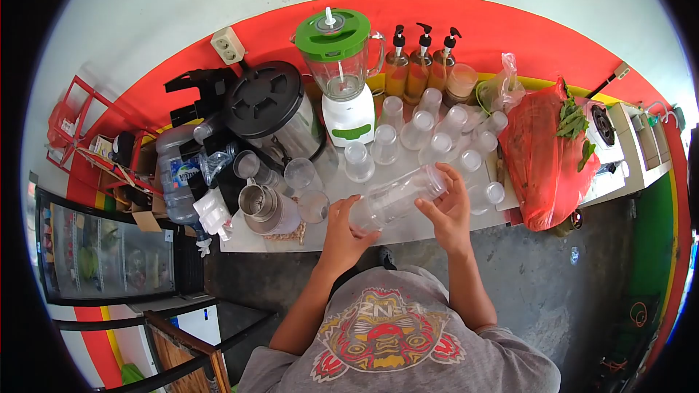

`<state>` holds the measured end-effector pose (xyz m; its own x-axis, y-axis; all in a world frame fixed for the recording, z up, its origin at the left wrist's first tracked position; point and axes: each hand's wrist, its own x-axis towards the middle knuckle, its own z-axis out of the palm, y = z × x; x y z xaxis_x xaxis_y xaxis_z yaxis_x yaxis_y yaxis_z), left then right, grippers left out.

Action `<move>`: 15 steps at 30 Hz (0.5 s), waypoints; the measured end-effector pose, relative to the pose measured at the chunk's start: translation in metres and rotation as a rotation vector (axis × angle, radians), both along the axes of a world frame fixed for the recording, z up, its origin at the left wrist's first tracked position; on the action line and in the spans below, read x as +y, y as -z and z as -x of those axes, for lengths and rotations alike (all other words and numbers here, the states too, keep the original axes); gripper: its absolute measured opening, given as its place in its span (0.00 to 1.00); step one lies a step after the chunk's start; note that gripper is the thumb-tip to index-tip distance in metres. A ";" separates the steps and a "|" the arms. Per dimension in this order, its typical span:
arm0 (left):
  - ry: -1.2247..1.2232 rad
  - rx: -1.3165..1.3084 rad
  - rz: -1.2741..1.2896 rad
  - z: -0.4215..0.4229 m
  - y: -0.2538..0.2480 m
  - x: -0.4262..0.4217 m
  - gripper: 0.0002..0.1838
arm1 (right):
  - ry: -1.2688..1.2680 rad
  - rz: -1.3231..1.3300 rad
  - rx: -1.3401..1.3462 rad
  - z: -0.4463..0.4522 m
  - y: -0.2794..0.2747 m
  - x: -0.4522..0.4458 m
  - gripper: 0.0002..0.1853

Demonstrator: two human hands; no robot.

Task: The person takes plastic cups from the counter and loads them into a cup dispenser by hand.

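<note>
Holds clear plastic container [397, 198] at a slant above table [339, 189], left hand [344, 236] gripping one end, right hand [450, 215] gripping the other, near upright clear containers [386, 147].

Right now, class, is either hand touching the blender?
No: the left hand and right hand both hold clear plasticware, and the blender stands apart beyond them.
</note>
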<state>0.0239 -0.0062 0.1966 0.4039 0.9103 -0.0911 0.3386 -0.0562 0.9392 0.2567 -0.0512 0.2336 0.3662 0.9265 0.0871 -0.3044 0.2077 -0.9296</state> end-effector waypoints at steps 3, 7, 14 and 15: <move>0.014 0.014 -0.214 0.001 0.019 0.001 0.48 | -0.043 -0.032 -0.120 0.006 0.000 0.000 0.41; -0.001 0.093 -0.097 0.004 0.036 -0.006 0.49 | 0.018 -0.019 -0.109 0.000 0.003 -0.001 0.40; 0.048 0.102 0.079 0.026 0.090 -0.008 0.50 | 0.184 0.040 -0.176 -0.020 0.021 0.005 0.38; 0.061 0.131 0.106 0.028 0.095 -0.007 0.50 | 0.196 0.049 -0.268 -0.019 0.027 0.006 0.38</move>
<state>-0.0040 -0.0135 0.1016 0.4364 0.8669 -0.2410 0.4577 0.0167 0.8890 0.2761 -0.0449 0.2069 0.5076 0.8462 0.1618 -0.0060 0.1913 -0.9815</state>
